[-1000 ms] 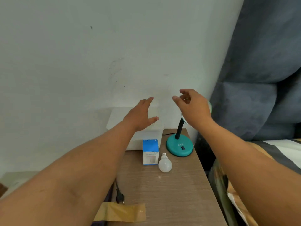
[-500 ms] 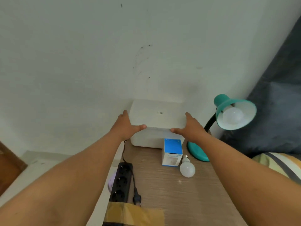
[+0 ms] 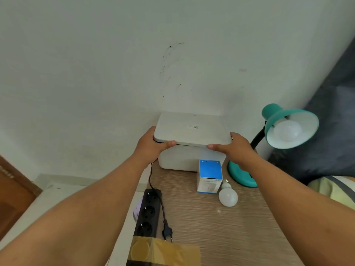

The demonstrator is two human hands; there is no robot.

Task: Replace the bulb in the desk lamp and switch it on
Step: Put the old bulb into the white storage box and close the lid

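Against a pale wall, a wood-grain worktop (image 3: 221, 227) carries a white box-shaped device (image 3: 192, 146), whose lid both hands grasp: the left hand (image 3: 151, 146) grips its left front corner, the right hand (image 3: 234, 148) its right front corner. Just in front stands a blue-and-white bulb box (image 3: 209, 176), a loose bulb (image 3: 228, 196) beside it. To the right, the teal desk lamp (image 3: 284, 131) holds a bulb in its shade; a black power strip (image 3: 148, 212) lies left, unplugged plug (image 3: 167, 232) alongside.
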